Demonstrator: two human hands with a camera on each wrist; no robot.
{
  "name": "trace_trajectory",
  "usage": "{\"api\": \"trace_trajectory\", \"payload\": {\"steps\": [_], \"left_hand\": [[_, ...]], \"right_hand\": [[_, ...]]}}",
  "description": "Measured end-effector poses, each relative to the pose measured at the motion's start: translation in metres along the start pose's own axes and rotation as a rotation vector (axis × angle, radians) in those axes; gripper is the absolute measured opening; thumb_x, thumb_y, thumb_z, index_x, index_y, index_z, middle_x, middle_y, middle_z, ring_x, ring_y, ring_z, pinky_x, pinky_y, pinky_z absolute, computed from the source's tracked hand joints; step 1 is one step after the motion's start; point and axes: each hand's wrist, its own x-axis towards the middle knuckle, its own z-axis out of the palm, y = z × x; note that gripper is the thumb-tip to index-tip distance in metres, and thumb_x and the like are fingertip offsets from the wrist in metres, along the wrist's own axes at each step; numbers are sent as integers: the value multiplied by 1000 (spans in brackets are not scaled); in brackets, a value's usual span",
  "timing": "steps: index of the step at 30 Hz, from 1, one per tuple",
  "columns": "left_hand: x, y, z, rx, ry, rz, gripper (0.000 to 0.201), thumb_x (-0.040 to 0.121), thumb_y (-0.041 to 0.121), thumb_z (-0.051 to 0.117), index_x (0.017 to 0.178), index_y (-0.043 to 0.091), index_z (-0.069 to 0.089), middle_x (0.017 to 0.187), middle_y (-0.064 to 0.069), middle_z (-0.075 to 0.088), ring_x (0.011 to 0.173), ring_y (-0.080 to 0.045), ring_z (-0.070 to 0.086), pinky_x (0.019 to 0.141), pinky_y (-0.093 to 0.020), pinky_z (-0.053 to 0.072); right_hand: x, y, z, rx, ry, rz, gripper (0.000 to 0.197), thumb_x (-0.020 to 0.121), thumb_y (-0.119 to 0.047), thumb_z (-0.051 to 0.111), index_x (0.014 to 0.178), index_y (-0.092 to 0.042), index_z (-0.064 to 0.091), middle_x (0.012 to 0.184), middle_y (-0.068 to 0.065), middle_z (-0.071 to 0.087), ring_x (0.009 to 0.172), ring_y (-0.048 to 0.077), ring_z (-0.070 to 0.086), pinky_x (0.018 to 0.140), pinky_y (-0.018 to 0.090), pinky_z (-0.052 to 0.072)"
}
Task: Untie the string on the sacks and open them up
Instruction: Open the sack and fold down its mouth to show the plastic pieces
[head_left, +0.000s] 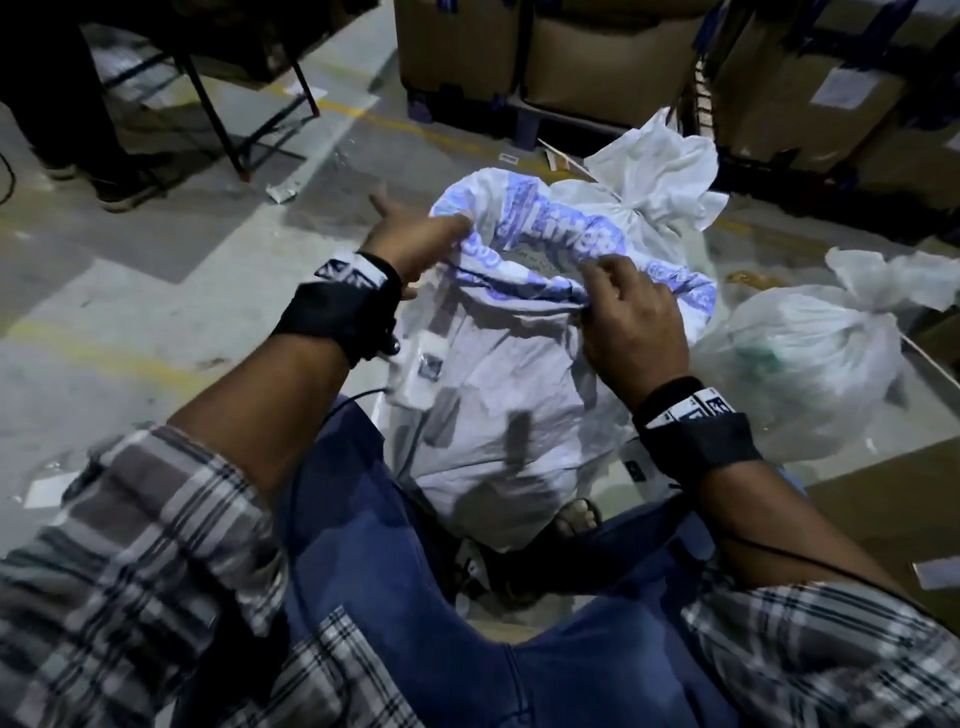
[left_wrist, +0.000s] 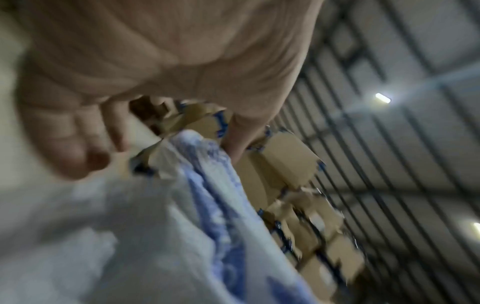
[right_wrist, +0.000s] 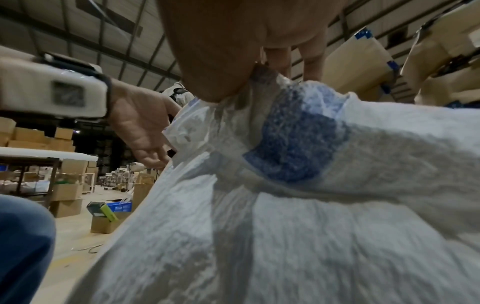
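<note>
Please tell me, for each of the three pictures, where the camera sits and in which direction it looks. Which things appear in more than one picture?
Head: looks down from the head at the white sack; left hand, right hand, sleeves and knees show.
Left wrist: looks along the palm, up towards the roof; fingers and sack rim show, blurred.
Right wrist: looks along the right hand pinching the rim.
Shared: the sack in all three; stacked cartons too.

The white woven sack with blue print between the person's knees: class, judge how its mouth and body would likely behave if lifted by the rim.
The sack is probably floppy: its rim folds and creases where the right hand pinches it. Its bulging body suggests it is full, so likely heavy. It may sag or slump if the left hand lets go.
</note>
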Motion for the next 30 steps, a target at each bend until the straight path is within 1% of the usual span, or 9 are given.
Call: {"api": "trace_trajectory", "payload": {"steps": [3, 6, 12, 16, 18, 19, 23, 27, 30], "left_hand": [[-1, -3, 9, 241, 85, 174, 118, 81, 53, 65, 155, 11, -16, 115, -18, 69, 95, -31, 71, 83, -49, 60], [3, 2, 16, -83, 16, 89, 99, 82, 22, 67, 154, 17, -1, 94, -16, 70, 65, -26, 69, 71, -52, 62], [8, -6, 26, -532, -92, -41, 16, 97, -7, 48, 110, 0, 53, 92, -20, 62, 68, -24, 64, 48, -31, 57], [4, -12, 18, -1019, -257, -153, 27, 76, -25, 39, 72, -9, 61, 63, -21, 64, 53, -29, 66, 40, -31, 53], [0, -12, 21, -1097, -221, -121, 16, 55, -17, 50, 59, -6, 60, 61, -20, 62, 49, -29, 63, 43, -29, 52], [1, -13, 21, -1127, -182, -95, 16, 68, -10, 46, 63, 0, 58, 64, -17, 61, 53, -28, 61, 51, -27, 53], [9, -21, 14, -1221, -214, -114, 12, 76, 12, 37, 68, 13, 46, 56, -6, 54, 47, -20, 53, 65, -21, 54], [8, -16, 11, -641, -190, -164, 25, 95, 29, 46, 107, 12, 59, 92, -4, 60, 82, -20, 61, 74, -24, 53], [12, -20, 7, 211, 225, 3, 97, 83, 44, 64, 157, 16, 8, 134, -20, 52, 119, -35, 56, 96, -39, 51]], "right_hand": [[3, 2, 9, 3, 13, -122, 46, 88, -12, 49, 131, 0, 61, 122, 21, 66, 93, 39, 68, 73, 44, 53], [0, 0, 15, 8, 16, -258, 46, 91, -3, 48, 136, 3, 55, 130, 24, 62, 94, 40, 67, 78, 45, 54], [-16, -9, 14, 70, -71, -390, 49, 94, -19, 54, 140, -1, 52, 123, 21, 60, 87, 38, 59, 71, 41, 43], [-25, -3, 12, 50, -259, -230, 83, 89, -54, 65, 152, -8, 37, 117, 19, 54, 82, 38, 57, 70, 43, 47], [-25, -2, 10, 38, -221, -190, 66, 90, -28, 66, 148, -10, 42, 111, 18, 54, 67, 38, 56, 57, 41, 46], [-24, 1, 10, 44, -180, -178, 59, 87, -15, 60, 144, -8, 47, 111, 19, 55, 63, 38, 56, 54, 41, 46], [-12, 20, 7, 1, -112, -115, 52, 83, -6, 53, 135, -1, 54, 124, 23, 57, 91, 42, 62, 74, 44, 48], [-13, 19, 7, -30, -186, -89, 60, 85, -8, 44, 144, -2, 46, 121, 21, 59, 105, 39, 60, 82, 46, 45], [-15, 18, 8, -9, -203, -66, 63, 85, -12, 40, 147, -4, 42, 117, 19, 58, 104, 38, 58, 83, 46, 44]]}}
